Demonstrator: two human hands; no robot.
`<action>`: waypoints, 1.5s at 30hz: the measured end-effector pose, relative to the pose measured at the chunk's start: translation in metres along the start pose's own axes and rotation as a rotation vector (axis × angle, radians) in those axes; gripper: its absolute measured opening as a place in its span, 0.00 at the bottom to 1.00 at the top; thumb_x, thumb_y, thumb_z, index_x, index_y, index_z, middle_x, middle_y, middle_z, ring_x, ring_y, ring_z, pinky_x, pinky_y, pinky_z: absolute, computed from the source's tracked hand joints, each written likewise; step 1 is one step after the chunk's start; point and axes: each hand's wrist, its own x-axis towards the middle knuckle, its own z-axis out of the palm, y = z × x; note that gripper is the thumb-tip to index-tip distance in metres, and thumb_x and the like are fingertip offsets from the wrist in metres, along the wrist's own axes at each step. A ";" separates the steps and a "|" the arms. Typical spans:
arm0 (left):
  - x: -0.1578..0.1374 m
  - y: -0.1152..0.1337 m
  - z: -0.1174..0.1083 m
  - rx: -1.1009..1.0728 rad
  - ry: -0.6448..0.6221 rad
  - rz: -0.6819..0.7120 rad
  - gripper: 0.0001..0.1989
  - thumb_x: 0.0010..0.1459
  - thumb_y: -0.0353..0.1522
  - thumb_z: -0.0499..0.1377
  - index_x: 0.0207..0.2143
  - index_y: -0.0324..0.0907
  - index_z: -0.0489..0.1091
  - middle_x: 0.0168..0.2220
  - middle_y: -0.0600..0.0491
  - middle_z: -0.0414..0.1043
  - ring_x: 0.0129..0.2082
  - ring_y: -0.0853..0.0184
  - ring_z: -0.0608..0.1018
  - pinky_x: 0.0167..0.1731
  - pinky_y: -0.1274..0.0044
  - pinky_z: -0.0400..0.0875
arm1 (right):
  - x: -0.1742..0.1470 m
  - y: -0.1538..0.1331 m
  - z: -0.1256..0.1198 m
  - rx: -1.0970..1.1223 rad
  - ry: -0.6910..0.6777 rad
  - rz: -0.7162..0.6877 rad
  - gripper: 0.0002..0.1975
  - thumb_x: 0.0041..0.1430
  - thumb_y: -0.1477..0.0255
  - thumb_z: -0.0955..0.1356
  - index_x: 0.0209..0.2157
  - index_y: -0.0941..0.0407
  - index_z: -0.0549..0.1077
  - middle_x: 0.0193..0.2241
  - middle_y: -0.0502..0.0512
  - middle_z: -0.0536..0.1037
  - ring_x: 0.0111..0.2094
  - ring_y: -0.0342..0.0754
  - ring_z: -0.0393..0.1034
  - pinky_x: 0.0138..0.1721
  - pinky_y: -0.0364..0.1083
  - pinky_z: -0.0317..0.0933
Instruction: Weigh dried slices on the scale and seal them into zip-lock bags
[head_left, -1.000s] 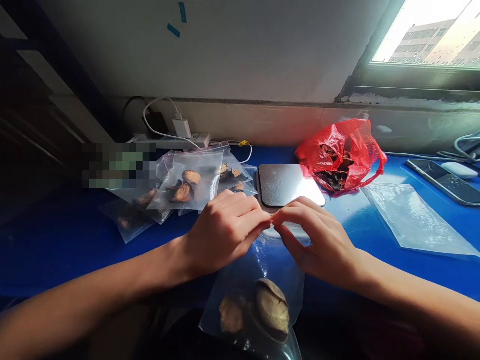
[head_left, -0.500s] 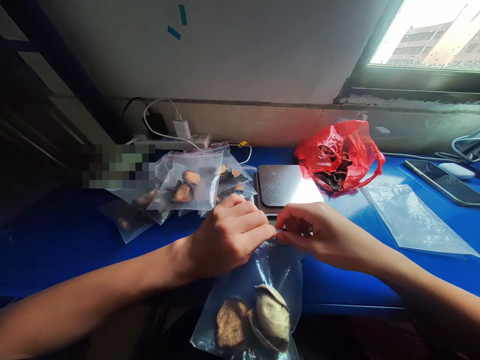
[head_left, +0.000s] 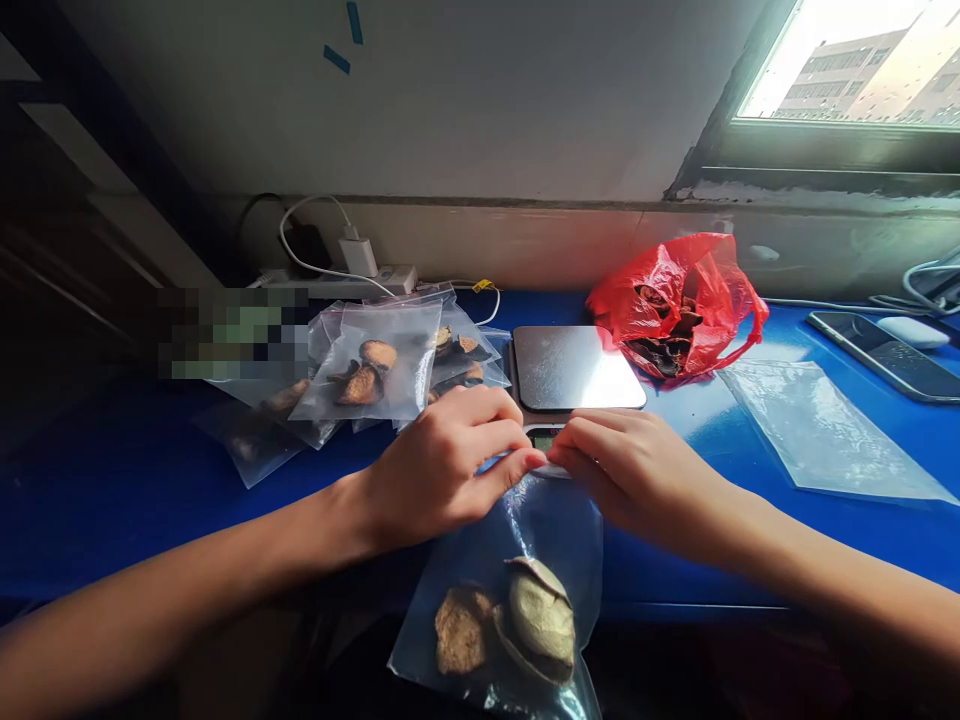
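Now, clear bag (head_left: 487,570): hanging by its top edge in front of the bench (head_left: 150,480), dried pieces (head_left: 540,620) inside.
Left hand (head_left: 461,460): pinching that edge.
Right hand (head_left: 626,465): flatter than half a second ago, pinching just beside the left; work seems centred on the mouth.

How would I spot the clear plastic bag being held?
Find the glossy blue table; above its near side, the bare left hand and bare right hand sit close together. Below them hangs the clear plastic bag. Unlike the clear plastic bags lying on the table, it dangles past the near edge.
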 end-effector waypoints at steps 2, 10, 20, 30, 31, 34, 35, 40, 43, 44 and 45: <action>0.000 0.001 0.001 -0.078 -0.023 -0.110 0.08 0.63 0.29 0.57 0.30 0.38 0.71 0.33 0.53 0.68 0.32 0.70 0.72 0.34 0.77 0.68 | 0.000 0.000 0.002 -0.033 0.030 -0.039 0.14 0.67 0.75 0.59 0.28 0.58 0.71 0.22 0.51 0.71 0.22 0.43 0.63 0.26 0.43 0.50; 0.001 0.000 0.000 -0.147 -0.131 -0.219 0.03 0.58 0.26 0.63 0.33 0.38 0.70 0.31 0.56 0.70 0.31 0.71 0.73 0.33 0.79 0.66 | 0.000 0.000 0.005 -0.048 0.050 -0.077 0.14 0.67 0.74 0.60 0.27 0.58 0.70 0.21 0.51 0.71 0.21 0.43 0.61 0.25 0.44 0.49; 0.000 -0.003 0.001 -0.064 -0.122 -0.132 0.06 0.64 0.26 0.55 0.33 0.37 0.69 0.30 0.53 0.70 0.30 0.70 0.72 0.33 0.78 0.65 | -0.002 -0.001 0.002 0.090 0.009 0.006 0.04 0.63 0.73 0.66 0.33 0.57 0.68 0.25 0.48 0.73 0.25 0.41 0.66 0.27 0.41 0.55; -0.001 -0.006 0.000 -0.109 -0.134 -0.122 0.07 0.65 0.28 0.54 0.34 0.37 0.70 0.31 0.53 0.71 0.31 0.69 0.73 0.34 0.78 0.66 | -0.003 0.002 0.004 0.243 0.053 0.026 0.09 0.63 0.74 0.65 0.28 0.58 0.66 0.24 0.48 0.69 0.24 0.39 0.60 0.26 0.39 0.53; -0.001 -0.005 0.000 -0.125 -0.144 -0.126 0.05 0.64 0.29 0.56 0.35 0.37 0.71 0.31 0.53 0.71 0.32 0.69 0.73 0.34 0.78 0.67 | -0.003 0.003 0.005 0.232 0.045 0.024 0.10 0.64 0.74 0.65 0.27 0.58 0.66 0.23 0.48 0.69 0.24 0.39 0.60 0.26 0.40 0.53; 0.000 -0.003 -0.001 -0.161 -0.160 -0.128 0.03 0.61 0.29 0.60 0.35 0.38 0.71 0.30 0.54 0.72 0.31 0.70 0.74 0.34 0.79 0.67 | -0.003 0.002 0.005 0.212 0.030 0.013 0.11 0.65 0.73 0.63 0.27 0.58 0.66 0.23 0.49 0.68 0.23 0.39 0.58 0.25 0.40 0.52; 0.000 -0.002 -0.002 -0.163 -0.156 -0.128 0.03 0.61 0.28 0.61 0.34 0.38 0.71 0.30 0.55 0.72 0.31 0.70 0.74 0.33 0.79 0.67 | -0.003 0.002 0.006 0.209 0.032 0.010 0.11 0.65 0.73 0.63 0.27 0.58 0.66 0.22 0.49 0.68 0.23 0.39 0.58 0.25 0.40 0.52; 0.001 0.000 -0.003 -0.138 -0.150 -0.130 0.05 0.62 0.30 0.59 0.32 0.38 0.71 0.29 0.55 0.72 0.30 0.70 0.74 0.32 0.78 0.67 | -0.002 0.001 0.005 0.196 0.040 0.012 0.11 0.65 0.73 0.63 0.28 0.58 0.67 0.22 0.49 0.68 0.23 0.39 0.59 0.25 0.40 0.52; 0.000 -0.003 -0.002 -0.128 -0.140 -0.103 0.07 0.65 0.30 0.56 0.32 0.38 0.70 0.30 0.54 0.72 0.29 0.70 0.73 0.32 0.79 0.66 | -0.002 0.001 0.003 0.181 0.029 -0.002 0.10 0.65 0.74 0.63 0.28 0.57 0.67 0.23 0.49 0.69 0.23 0.39 0.59 0.25 0.40 0.52; 0.000 -0.003 -0.002 -0.124 -0.132 -0.092 0.08 0.66 0.29 0.54 0.33 0.38 0.70 0.29 0.54 0.72 0.29 0.70 0.73 0.32 0.79 0.66 | -0.002 0.001 0.003 0.178 0.026 -0.008 0.09 0.65 0.74 0.63 0.28 0.57 0.67 0.23 0.49 0.70 0.24 0.40 0.60 0.25 0.40 0.53; -0.001 -0.004 -0.001 -0.119 -0.127 -0.082 0.09 0.66 0.29 0.53 0.33 0.38 0.69 0.29 0.54 0.72 0.29 0.70 0.73 0.31 0.79 0.66 | -0.002 0.001 0.002 0.180 0.020 -0.011 0.09 0.65 0.74 0.63 0.29 0.57 0.67 0.23 0.49 0.70 0.24 0.40 0.61 0.26 0.40 0.53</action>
